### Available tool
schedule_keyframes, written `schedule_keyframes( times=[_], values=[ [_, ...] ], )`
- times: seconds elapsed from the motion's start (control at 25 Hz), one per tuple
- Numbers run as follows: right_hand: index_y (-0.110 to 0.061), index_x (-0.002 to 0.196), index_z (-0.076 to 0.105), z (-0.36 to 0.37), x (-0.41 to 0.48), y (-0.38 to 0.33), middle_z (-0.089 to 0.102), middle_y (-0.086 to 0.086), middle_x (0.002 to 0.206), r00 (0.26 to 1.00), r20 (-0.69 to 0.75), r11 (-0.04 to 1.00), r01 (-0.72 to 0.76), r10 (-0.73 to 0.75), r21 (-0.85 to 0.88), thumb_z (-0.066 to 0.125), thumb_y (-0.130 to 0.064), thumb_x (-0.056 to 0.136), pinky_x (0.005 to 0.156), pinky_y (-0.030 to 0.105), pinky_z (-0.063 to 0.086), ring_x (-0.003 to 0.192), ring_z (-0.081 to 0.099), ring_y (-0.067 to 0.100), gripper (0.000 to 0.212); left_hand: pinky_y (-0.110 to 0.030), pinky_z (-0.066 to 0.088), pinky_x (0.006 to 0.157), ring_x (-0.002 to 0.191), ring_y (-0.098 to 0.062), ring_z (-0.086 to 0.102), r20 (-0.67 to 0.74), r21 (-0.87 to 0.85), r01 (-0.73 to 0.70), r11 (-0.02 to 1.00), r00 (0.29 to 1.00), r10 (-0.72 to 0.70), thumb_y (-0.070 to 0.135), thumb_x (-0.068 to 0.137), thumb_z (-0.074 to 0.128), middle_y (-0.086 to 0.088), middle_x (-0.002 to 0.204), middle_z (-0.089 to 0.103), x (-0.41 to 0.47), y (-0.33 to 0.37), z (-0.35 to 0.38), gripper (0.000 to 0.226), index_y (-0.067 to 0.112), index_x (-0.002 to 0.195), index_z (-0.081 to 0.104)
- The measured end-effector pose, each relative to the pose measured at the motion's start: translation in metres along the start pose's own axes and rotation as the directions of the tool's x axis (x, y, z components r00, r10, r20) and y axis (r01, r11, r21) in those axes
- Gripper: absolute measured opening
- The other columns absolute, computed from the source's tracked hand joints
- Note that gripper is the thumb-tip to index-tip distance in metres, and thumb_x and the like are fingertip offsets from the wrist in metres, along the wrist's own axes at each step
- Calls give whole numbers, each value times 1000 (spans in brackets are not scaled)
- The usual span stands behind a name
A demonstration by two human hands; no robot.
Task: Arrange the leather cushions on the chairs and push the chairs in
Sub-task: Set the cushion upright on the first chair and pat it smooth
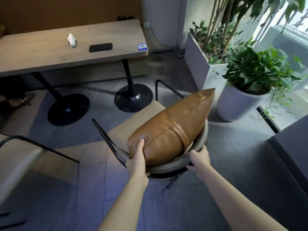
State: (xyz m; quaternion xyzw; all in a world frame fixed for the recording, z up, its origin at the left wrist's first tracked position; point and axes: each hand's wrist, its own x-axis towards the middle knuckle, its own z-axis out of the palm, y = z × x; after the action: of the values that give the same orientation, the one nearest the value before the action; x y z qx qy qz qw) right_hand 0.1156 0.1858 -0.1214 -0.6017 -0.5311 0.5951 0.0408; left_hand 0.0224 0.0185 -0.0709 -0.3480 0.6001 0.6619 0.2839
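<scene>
A brown leather cushion stands on edge on the beige seat of a black-framed chair, leaning against the curved backrest. My left hand grips the cushion's near lower corner, thumb pressed into the leather. My right hand holds the top of the backrest just right of the cushion. The chair stands pulled out from the wooden table, angled toward the table's right end. A second chair with a beige seat is at the left edge, partly cut off.
A black phone and a small white object lie on the table, which has two black pedestal bases. A grey rectangular planter and a round white plant pot stand right of the chair. A dark ledge sits at right.
</scene>
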Motion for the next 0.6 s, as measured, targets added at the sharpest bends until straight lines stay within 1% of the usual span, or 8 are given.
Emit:
schedule_keyframes(
  times=[0.12, 0.2, 0.24, 0.28, 0.4, 0.44, 0.56, 0.6],
  values=[
    [-23, 142, 47, 3, 4, -1, 60, 11, 131, 1000, 11, 1000, 11, -11, 16, 61, -8, 88, 83, 52, 66, 107, 64, 33, 57, -50, 51, 83, 108, -29, 56, 11, 12, -5, 1000, 1000, 5, 72, 53, 84, -3, 127, 59, 3, 11, 0, 113, 16, 143, 45],
    [-24, 148, 43, 6, 9, 0, 62, 8, 131, 999, 45, 1000, 18, -18, 1, 69, -11, 89, 88, 52, 64, 91, 66, 25, 66, -50, 53, 83, 108, -29, 58, 13, 21, -14, 1000, 1000, 14, 76, 47, 83, -4, 129, 61, 9, 19, -1, 115, 18, 141, 48],
    [-26, 153, 39, 9, 11, 0, 61, 7, 133, 998, 62, 1000, 23, -22, -20, 74, -17, 87, 91, 52, 63, 86, 67, 22, 75, -52, 53, 85, 108, -29, 57, 7, 20, -31, 999, 1000, 30, 74, 50, 84, -4, 129, 61, 11, 24, 0, 111, 18, 140, 49],
    [-28, 156, 35, 13, 15, 1, 61, 5, 136, 996, 85, 998, 40, -36, -46, 79, -26, 81, 93, 53, 62, 89, 69, 21, 87, -55, 54, 89, 107, -29, 57, -6, 22, -46, 999, 999, 46, 69, 56, 85, -5, 126, 60, 14, 31, 0, 105, 15, 139, 48],
    [-32, 151, 42, 30, 41, 3, 66, -1, 138, 990, 110, 995, 96, -91, -41, 85, -53, 49, 99, 52, 59, 117, 68, 26, 113, -60, 53, 96, 114, -32, 57, -55, 36, -69, 997, 996, 71, 58, 67, 87, -6, 118, 56, 37, 51, 2, 91, 12, 135, 48],
    [-31, 149, 45, 36, 48, 0, 68, -2, 135, 989, 118, 995, 97, -93, -28, 87, -54, 45, 99, 51, 60, 116, 69, 25, 115, -60, 53, 95, 117, -33, 58, -59, 46, -75, 996, 995, 77, 58, 66, 87, -7, 119, 56, 42, 60, 3, 90, 12, 133, 49],
    [-27, 149, 49, 57, 60, -13, 73, -1, 127, 987, 147, 997, 71, -69, -10, 95, -53, 42, 88, 47, 65, 100, 76, 21, 120, -63, 53, 95, 121, -35, 58, -56, 72, -82, 994, 995, 86, 58, 63, 88, -9, 126, 59, 60, 90, 4, 93, 11, 133, 50],
    [-28, 149, 49, 68, 69, -15, 72, -2, 129, 986, 150, 996, 81, -77, -22, 97, -59, 38, 88, 47, 65, 103, 76, 21, 125, -64, 52, 95, 121, -35, 58, -43, 79, -79, 994, 996, 83, 60, 60, 89, -9, 130, 59, 66, 101, 4, 95, 12, 134, 51]
  ],
)
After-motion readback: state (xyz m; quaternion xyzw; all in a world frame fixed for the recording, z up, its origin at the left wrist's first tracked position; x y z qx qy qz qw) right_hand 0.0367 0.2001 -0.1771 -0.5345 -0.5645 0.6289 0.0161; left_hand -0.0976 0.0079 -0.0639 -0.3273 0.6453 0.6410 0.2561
